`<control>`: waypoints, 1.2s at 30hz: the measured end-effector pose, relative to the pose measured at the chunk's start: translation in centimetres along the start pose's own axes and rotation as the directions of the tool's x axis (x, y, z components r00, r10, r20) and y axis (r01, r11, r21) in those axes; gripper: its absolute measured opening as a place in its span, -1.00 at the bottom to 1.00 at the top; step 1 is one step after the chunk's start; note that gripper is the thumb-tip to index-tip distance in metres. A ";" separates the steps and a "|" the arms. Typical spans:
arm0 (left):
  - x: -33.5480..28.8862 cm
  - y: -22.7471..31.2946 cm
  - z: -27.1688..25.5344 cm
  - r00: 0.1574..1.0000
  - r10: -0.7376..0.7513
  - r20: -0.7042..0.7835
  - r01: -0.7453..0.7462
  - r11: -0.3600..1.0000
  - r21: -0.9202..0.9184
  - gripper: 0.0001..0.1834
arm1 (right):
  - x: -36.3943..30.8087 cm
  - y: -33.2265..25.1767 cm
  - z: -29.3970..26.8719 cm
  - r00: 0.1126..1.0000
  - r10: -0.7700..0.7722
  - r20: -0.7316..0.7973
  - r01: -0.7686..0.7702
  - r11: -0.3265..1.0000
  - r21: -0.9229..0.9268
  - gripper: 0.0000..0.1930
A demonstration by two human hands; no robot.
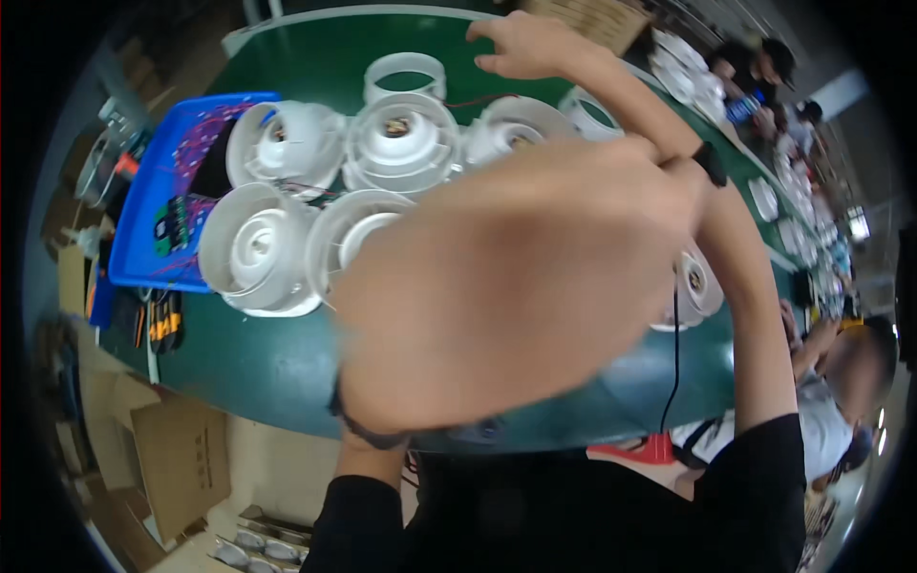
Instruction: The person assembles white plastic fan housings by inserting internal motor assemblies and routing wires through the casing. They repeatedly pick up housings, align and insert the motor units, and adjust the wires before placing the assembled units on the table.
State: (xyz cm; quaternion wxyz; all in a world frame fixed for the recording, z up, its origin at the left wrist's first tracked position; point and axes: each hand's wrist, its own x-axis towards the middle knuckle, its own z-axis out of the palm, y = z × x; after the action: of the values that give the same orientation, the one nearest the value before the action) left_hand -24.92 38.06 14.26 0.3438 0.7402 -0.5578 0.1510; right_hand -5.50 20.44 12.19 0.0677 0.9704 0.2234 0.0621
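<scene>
A big smear of skin, my left hand and arm [516, 286], fills the middle of the view, very close. Its fingers cannot be made out, and it covers part of the work. Its far end overlaps the bend of my right arm, beside a dark band. Beyond, my right hand [525, 45] hangs over the far part of the green table, fingers apart, with nothing in them. Nearest to it are a white ring [405, 73] and white round housings [401, 143]. Another housing [258, 244] stands at the left; one at the right [695, 277] is partly hidden.
A blue tray [143, 229] with wires and a green circuit board [172, 227] stands left on the green table [258, 358]. Near it lie orange-and-black tools [166, 323]. A black cable [676, 363] crosses the right side. Cardboard boxes [181, 463] stand below; a co-worker [841, 401] sits right.
</scene>
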 end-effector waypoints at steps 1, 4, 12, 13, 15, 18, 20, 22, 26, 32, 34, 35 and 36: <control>0.2 -0.1 -0.3 0.998 -0.007 0.055 0.006 1.000 0.022 -0.68 | -2.4 1.0 -0.6 0.999 0.051 0.010 -0.051 0.999 0.016 -0.53; 1.2 0.3 -1.3 0.973 -0.169 0.158 0.172 0.985 -0.006 -0.55 | -11.4 3.5 -2.9 0.987 0.161 0.000 -0.161 0.987 0.025 -0.60; 0.5 0.7 -3.2 0.965 -0.211 0.154 0.231 0.965 -0.128 -0.45 | -29.0 -1.0 -1.8 0.963 0.000 0.269 -0.062 0.973 0.221 -0.48; 0.6 0.8 -3.3 0.961 -0.220 0.169 0.243 0.960 -0.135 -0.46 | -30.2 -1.3 -0.7 0.974 0.005 0.224 -0.048 0.981 0.187 -0.42; 1.0 0.6 -2.8 0.965 -0.193 0.179 0.216 0.969 -0.120 -0.47 | -31.8 -1.6 1.1 0.980 0.047 0.193 -0.080 0.982 0.168 -0.33; 1.7 0.5 -2.0 0.957 -0.204 0.206 0.238 0.958 -0.159 -0.48 | -31.9 -1.6 2.5 0.962 0.127 0.243 -0.187 0.952 0.243 -0.25; 1.7 0.9 -2.4 0.942 -0.249 0.225 0.289 0.943 -0.165 -0.48 | -30.8 -0.9 2.8 0.949 0.128 0.289 -0.223 0.918 0.327 -0.19; 1.9 1.1 -2.3 0.926 -0.284 0.250 0.329 0.930 -0.161 -0.47 | -30.6 -0.7 3.4 0.940 0.121 0.320 -0.235 0.908 0.346 -0.15; 1.2 1.6 -2.7 0.954 -0.231 0.190 0.265 0.947 -0.179 -0.52 | -29.5 -2.2 3.5 0.909 0.192 0.370 -0.300 0.918 0.261 -0.11; 0.9 1.6 -3.7 0.953 -0.265 0.146 0.289 0.939 -0.185 -0.53 | -30.0 -1.8 2.9 0.945 0.138 0.295 -0.235 0.917 0.324 -0.13; 0.5 1.8 -3.8 0.955 -0.273 0.114 0.290 0.941 -0.172 -0.54 | -29.9 -2.0 2.1 0.945 0.130 0.300 -0.237 0.905 0.355 -0.13; 0.4 1.9 -3.9 0.957 -0.272 0.100 0.285 0.944 -0.163 -0.54 | -29.8 -2.0 1.5 0.939 0.120 0.321 -0.240 0.899 0.367 -0.13; 0.3 1.9 -3.9 0.960 -0.266 0.090 0.278 0.947 -0.162 -0.54 | -29.9 -2.0 1.0 0.930 0.117 0.349 -0.253 0.891 0.376 -0.13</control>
State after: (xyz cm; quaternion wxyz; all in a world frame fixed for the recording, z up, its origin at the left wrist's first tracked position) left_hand -25.93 40.19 17.87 0.4055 0.7819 -0.4726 0.0281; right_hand -32.92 8.92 8.20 -0.1111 0.9766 0.1229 -0.1371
